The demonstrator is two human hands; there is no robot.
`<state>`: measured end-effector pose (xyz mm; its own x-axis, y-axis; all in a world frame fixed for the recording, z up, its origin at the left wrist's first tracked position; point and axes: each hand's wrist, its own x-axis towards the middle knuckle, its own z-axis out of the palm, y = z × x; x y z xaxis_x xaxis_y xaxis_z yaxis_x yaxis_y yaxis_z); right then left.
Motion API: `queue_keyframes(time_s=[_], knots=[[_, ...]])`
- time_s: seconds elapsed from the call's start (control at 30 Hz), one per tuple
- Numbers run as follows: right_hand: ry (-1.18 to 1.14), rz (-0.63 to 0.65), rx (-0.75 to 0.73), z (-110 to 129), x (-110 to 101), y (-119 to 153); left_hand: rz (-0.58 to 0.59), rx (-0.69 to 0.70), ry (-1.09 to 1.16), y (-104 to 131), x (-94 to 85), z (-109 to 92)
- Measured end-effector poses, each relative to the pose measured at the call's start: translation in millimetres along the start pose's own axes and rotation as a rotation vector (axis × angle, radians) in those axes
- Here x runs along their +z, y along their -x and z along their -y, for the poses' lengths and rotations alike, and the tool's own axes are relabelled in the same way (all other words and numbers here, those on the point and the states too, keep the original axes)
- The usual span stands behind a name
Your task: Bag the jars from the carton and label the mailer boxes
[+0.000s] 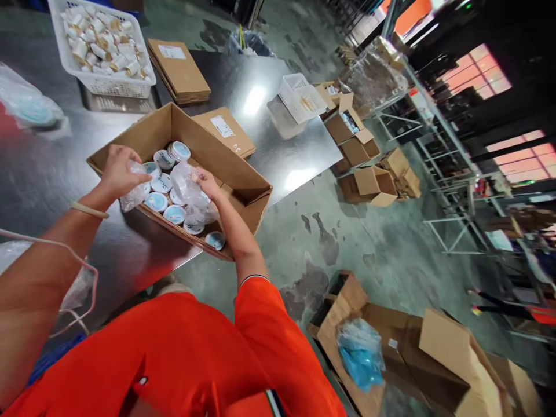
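Observation:
An open cardboard box (237, 191) stands on the metal table in front of me, with several round containers (161, 183) with white and pale blue lids inside. At the box's left part, my left hand (120, 172) has its fingers closed on a crumpled clear plastic bag (132, 200). My right hand (205, 182) reaches in over the near side and pinches another bunch of clear plastic wrap (187, 185) lying above the lids. Whether the two pieces of plastic are joined, I cannot make out. Some lids are partly covered by the plastic.
A white basket (104, 86) full of small white-and-gold pieces sits at the table's back left. Flattened cartons (185, 72) lie behind the box. A white plastic basket (302, 95) rests near the table's right edge (304, 184). Open cartons (369, 185) stand on the floor.

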<state>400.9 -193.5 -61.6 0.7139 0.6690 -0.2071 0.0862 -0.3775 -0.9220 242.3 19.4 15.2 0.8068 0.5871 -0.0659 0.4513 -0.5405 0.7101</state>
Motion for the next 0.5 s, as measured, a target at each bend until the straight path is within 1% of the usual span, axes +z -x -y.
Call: queue_keyframes(time_s=[0.07, 0.1, 0.17, 0.2, 0.23, 0.27, 0.3, 0.33, 0.4, 0.47, 0.5], knots=[[-0.269, -0.007, 0.052, 12.2, -15.4, 7.6, 0.171, 0.059, 0.096, -0.6, 2.7, 2.9], [-0.364, -0.009, 0.068, 18.3, -18.4, 12.5, 0.249, 0.089, 0.170, -1.0, 6.7, 1.7], [-0.460, -0.031, 0.092, 27.6, -17.3, 20.8, 0.363, 0.107, 0.345, -2.0, 19.2, -4.9], [-0.460, -0.051, 0.097, 30.0, -15.4, 23.2, 0.388, 0.079, 0.424, -2.6, 26.9, -9.3], [-0.434, -0.078, 0.094, 30.4, -14.3, 24.1, 0.387, 0.027, 0.484, -3.4, 34.5, -13.6], [-0.388, -0.107, 0.086, 29.1, -14.8, 23.9, 0.357, -0.027, 0.520, -4.4, 41.6, -17.2], [-0.325, -0.136, 0.079, 26.0, -17.4, 23.0, 0.304, -0.058, 0.526, -5.7, 47.4, -20.1], [-0.248, -0.160, 0.078, 21.7, -21.8, 22.1, 0.235, -0.056, 0.495, -7.1, 51.5, -22.2], [-0.056, -0.175, 0.105, 11.6, -32.3, 22.7, 0.105, 0.015, 0.373, -9.3, 53.8, -25.2], [0.173, -0.112, 0.150, 2.7, -36.6, 28.5, 0.057, 0.087, 0.265, -9.6, 48.9, -29.0], [0.288, -0.056, 0.152, -0.5, -34.3, 33.6, 0.053, 0.113, 0.216, -8.9, 44.7, -31.8]])
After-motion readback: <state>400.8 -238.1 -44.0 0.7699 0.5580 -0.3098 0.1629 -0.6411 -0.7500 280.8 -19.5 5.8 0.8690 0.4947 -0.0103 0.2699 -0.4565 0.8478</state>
